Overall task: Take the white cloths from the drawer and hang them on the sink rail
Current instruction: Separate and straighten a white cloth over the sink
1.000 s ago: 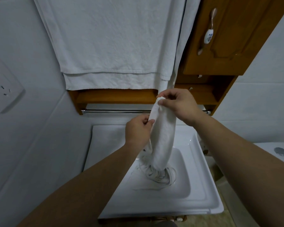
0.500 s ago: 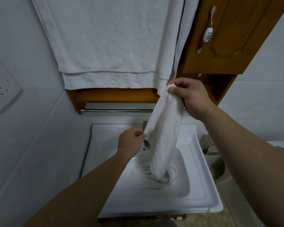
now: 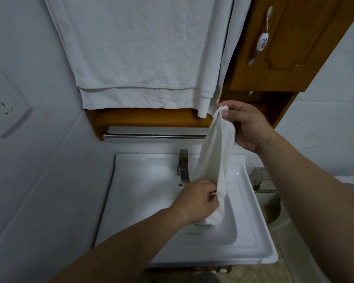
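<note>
A small white cloth (image 3: 215,158) hangs stretched over the sink basin (image 3: 143,203). My right hand (image 3: 246,125) pinches its top corner in front of the wooden shelf. Low over the basin, my left hand (image 3: 196,201) grips the cloth's lower end, and part of that end is hidden behind it. The metal sink rail (image 3: 151,136) runs bare under the shelf, left of the cloth. The drawer is out of view.
Large white towels (image 3: 143,52) hang on the wall above the wooden shelf (image 3: 147,119). A steel faucet (image 3: 183,166) stands at the basin's back. A wooden cabinet door (image 3: 290,41) is upper right, a wall socket (image 3: 2,101) far left, and a toilet tank (image 3: 262,178) to the right.
My left hand slid down the cloth from near its top to its lower end. My right hand moved up and right with the top corner, pulling the cloth out long.
</note>
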